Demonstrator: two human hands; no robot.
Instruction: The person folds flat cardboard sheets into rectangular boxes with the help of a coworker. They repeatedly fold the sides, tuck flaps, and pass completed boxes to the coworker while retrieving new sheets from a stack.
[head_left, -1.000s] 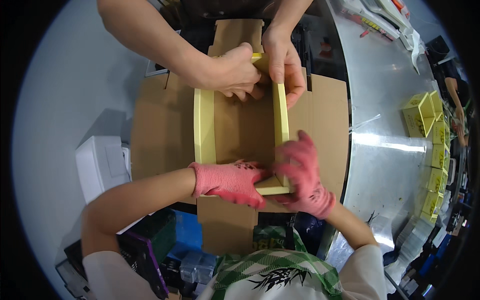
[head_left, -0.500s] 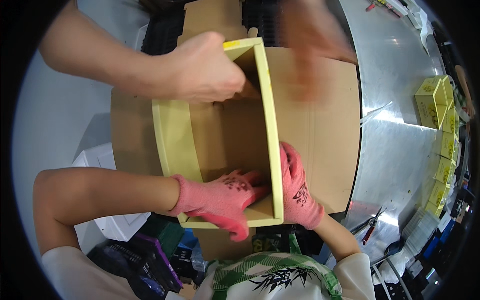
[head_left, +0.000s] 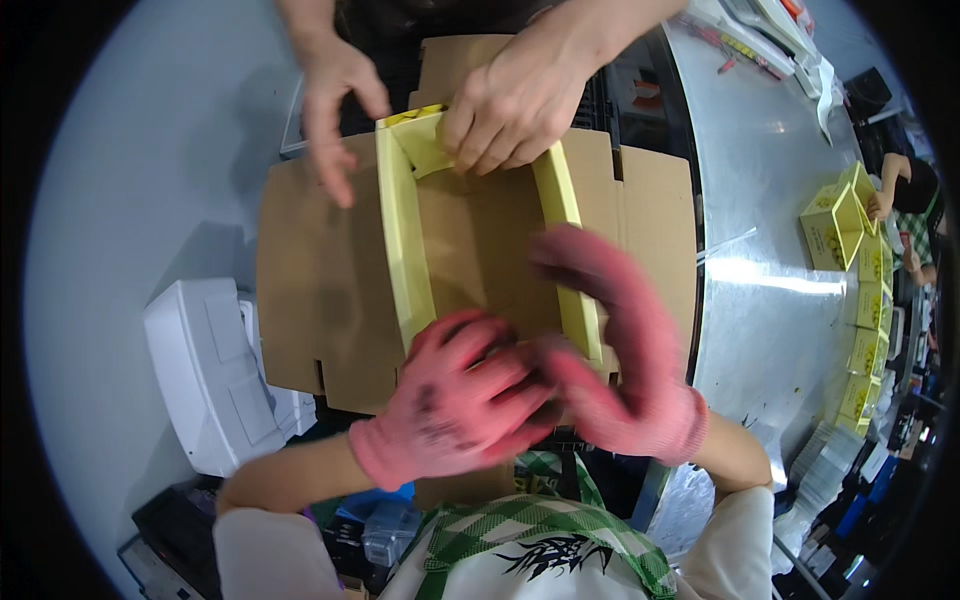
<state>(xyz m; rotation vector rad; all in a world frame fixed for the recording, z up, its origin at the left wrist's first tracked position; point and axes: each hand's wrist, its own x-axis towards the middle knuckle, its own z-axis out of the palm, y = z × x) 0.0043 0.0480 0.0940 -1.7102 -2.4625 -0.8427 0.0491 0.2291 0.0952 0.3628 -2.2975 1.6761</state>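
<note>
A yellow box frame (head_left: 404,230) with folded walls stands on flattened brown cardboard (head_left: 325,270), its inside showing brown. My left hand (head_left: 455,405), in a pink glove, curls its fingers over the near wall of the box. Beside the near right corner is my right hand (head_left: 645,375), gloved the same way and blurred, with thumb and fingers apart. Both gloves hide most of the near wall. Across from me, a co-worker's hand (head_left: 515,110) grips the far wall. That person's other hand (head_left: 335,105) hovers off the far left corner, fingers spread.
A metal table (head_left: 745,330) runs along the right, with a row of small yellow boxes (head_left: 868,310) at its far side. Another person (head_left: 905,200) is beside those boxes. On the left stands a white plastic container (head_left: 215,375). Clear plastic trays (head_left: 825,465) lie at lower right.
The box has shifted right and straightened. My left hand has come from inside the box onto its near wall; my right has left the right wall's outside. The co-worker's hands have changed places.
</note>
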